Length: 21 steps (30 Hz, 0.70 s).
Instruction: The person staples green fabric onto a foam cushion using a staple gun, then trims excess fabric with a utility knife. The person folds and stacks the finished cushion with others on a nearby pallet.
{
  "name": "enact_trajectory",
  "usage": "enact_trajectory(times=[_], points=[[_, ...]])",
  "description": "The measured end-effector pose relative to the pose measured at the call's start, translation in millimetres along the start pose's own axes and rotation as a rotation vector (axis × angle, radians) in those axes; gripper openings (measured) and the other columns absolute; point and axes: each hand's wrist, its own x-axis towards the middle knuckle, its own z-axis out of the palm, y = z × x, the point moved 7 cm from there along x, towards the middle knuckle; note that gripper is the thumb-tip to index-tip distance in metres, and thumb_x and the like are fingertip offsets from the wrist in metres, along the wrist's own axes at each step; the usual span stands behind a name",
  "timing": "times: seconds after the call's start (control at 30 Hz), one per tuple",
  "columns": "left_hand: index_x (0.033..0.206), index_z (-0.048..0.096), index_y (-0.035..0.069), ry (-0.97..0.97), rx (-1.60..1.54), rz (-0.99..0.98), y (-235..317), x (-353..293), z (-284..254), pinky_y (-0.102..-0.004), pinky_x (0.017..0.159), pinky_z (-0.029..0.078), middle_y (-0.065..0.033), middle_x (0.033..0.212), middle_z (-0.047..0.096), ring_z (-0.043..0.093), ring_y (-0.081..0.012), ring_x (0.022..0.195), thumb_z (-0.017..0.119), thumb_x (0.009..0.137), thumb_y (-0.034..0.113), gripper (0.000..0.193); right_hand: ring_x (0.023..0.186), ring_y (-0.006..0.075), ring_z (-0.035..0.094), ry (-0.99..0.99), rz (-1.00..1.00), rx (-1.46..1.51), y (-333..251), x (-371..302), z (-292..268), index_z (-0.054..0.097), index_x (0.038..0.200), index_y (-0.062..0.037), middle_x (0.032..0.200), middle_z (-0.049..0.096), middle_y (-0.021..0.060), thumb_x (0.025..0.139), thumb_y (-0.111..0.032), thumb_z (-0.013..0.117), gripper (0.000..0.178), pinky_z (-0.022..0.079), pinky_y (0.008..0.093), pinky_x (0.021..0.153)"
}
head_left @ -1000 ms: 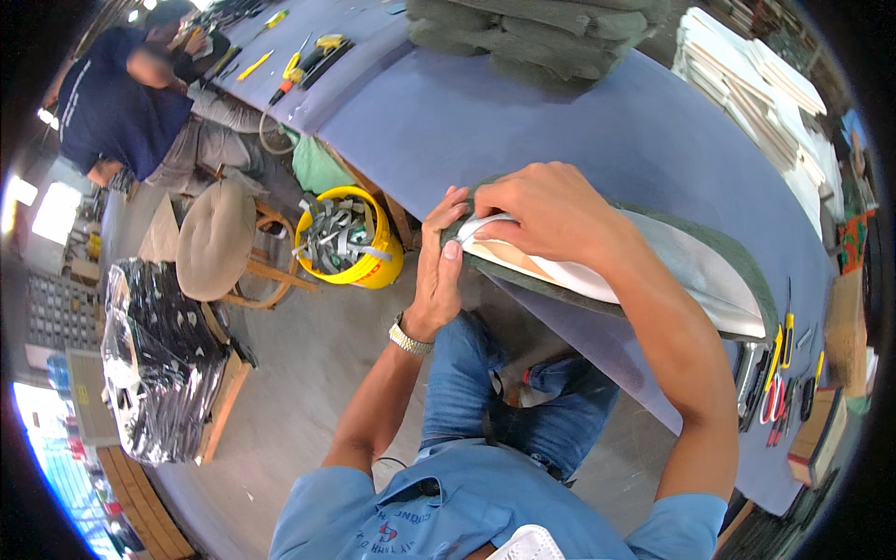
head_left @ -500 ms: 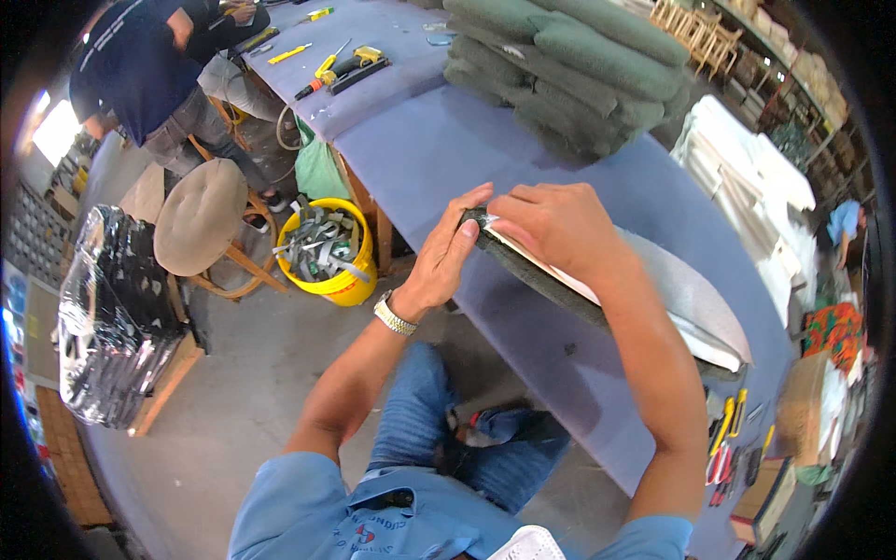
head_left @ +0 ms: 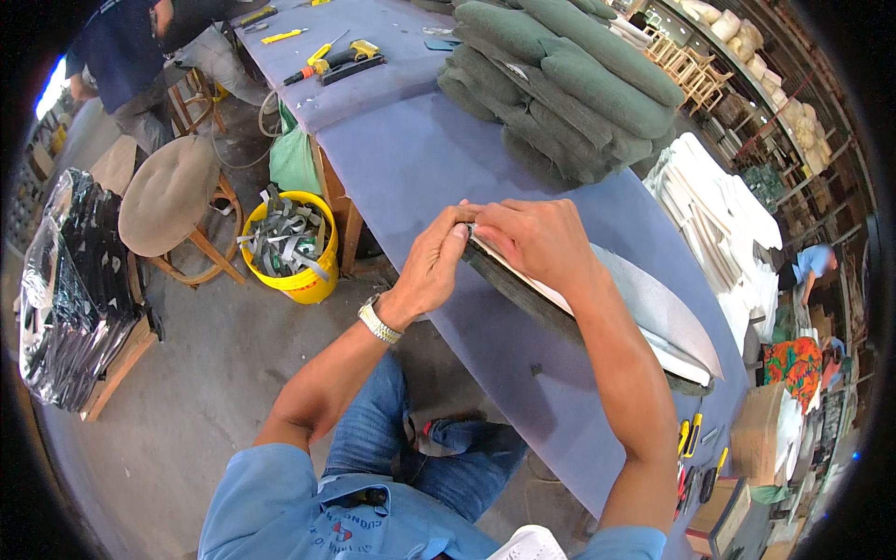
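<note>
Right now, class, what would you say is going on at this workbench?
A person works with both bare hands at the near end of a flat cushion panel lying on a purple-grey table. The left hand pinches its corner; the right hand presses on top. Green cushions are stacked behind, a yellow bucket of scraps stands below.

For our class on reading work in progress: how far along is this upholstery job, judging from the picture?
Done, seemingly: a stack of green cushions sits finished on the purple table. In hand: the left hand and right hand pinch the corner of a flat padded panel, grey cover over white foam. Left: that corner looks unfinished; the far end is hard to judge.
</note>
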Motion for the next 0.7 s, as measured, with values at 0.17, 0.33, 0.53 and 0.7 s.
enact_trajectory(times=[0.17, 0.33, 0.53, 0.7], points=[[0.127, 0.057, -0.002, -0.054, 0.188, 0.083, 5.3, -11.7, 0.3, -0.0429, 0.107, 0.044, -0.0205, 0.121, 0.064, 0.06, -0.0364, 0.124, 0.049, 0.107, 0.021, 0.031, 0.077, 0.0348, 0.071, -0.038, 0.106, 0.277, 12.7, -16.6, 15.6, 0.075, 0.097, -0.0164, 0.086, 0.074, 0.0089, 0.089, -0.028, 0.073, 0.015, 0.055, 0.0464, 0.067], [0.126, 0.056, -0.002, -0.073, 0.168, 0.289, 13.6, -40.0, 4.0, -0.0487, 0.115, 0.038, -0.0221, 0.131, 0.06, 0.054, -0.0422, 0.132, 0.054, 0.104, 0.017, 0.03, 0.094, 0.0355, 0.07, -0.029, 0.098, 0.409, -13.7, -42.7, 18.5, 0.075, 0.101, -0.0108, 0.101, 0.074, 0.0116, 0.09, -0.03, 0.071, 0.023, 0.055, 0.0455, 0.081], [0.14, 0.047, -0.001, 0.075, 0.237, 0.355, -28.1, -118.7, 2.5, -0.0541, 0.118, 0.033, -0.0266, 0.153, 0.045, 0.041, -0.0463, 0.144, 0.049, 0.105, 0.02, 0.04, 0.107, 0.0326, 0.063, 0.1, 0.127, 0.347, -54.8, -107.4, 59.3, 0.071, 0.114, -0.0099, 0.122, 0.066, 0.0098, 0.091, -0.033, 0.071, 0.032, 0.05, 0.0448, 0.091], [0.14, 0.05, -0.002, -0.016, 0.373, 0.269, -40.3, -126.9, 6.6, -0.0482, 0.114, 0.04, -0.0276, 0.157, 0.041, 0.046, -0.0436, 0.141, 0.051, 0.105, 0.019, 0.041, 0.113, 0.0315, 0.06, 0.157, 0.336, 0.17, -54.8, -144.8, 73.3, 0.071, 0.122, -0.0108, 0.132, 0.065, 0.0094, 0.089, -0.036, 0.076, 0.041, 0.048, 0.0457, 0.096]])
